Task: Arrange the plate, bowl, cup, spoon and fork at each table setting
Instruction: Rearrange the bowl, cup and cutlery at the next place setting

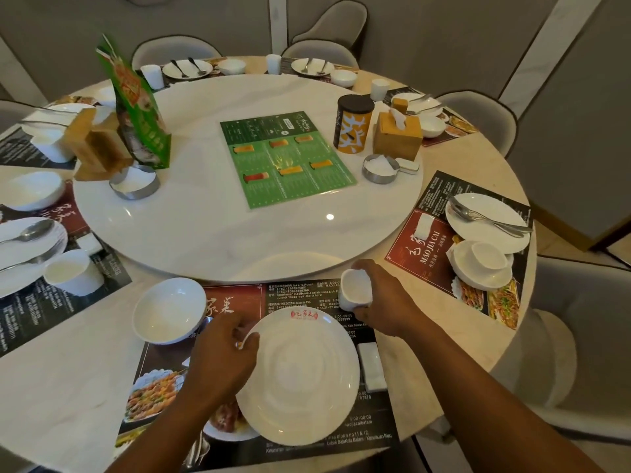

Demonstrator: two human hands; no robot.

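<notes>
While my left hand (222, 353) pinches the rim of the plate (298, 377) at its ten o'clock edge, my right hand (375, 298) wraps around the cup (353, 290), fingers curled closed about its side with the open mouth tipped toward me. I judge the left grip is there to steady or nudge the plate square on the placemat (307, 295) — thumb on top of the rim, the other fingers hidden beneath, so I cannot tell how far they reach under.

From the plate's centre, the cup sits at about one o'clock, just beyond the rim and above the mat, near the edge of the lazy Susan (205, 216). That looks like the spot a cup belongs, judging by the finished settings farther round the table. The bowl (169, 310) rests at ten o'clock, upright and apart from the plate. A spoon (205, 324) peeks out between bowl and left hand, mostly covered; more cutlery handles (198, 452) show at seven o'clock, under my forearm.

The plate is white, round, glossy, with faint concentric rings and a small red logo at twelve o'clock. The cup is plain white, handleless, empty. A folded white napkin packet (372, 367) lies at three o'clock — close to the plate.
</notes>
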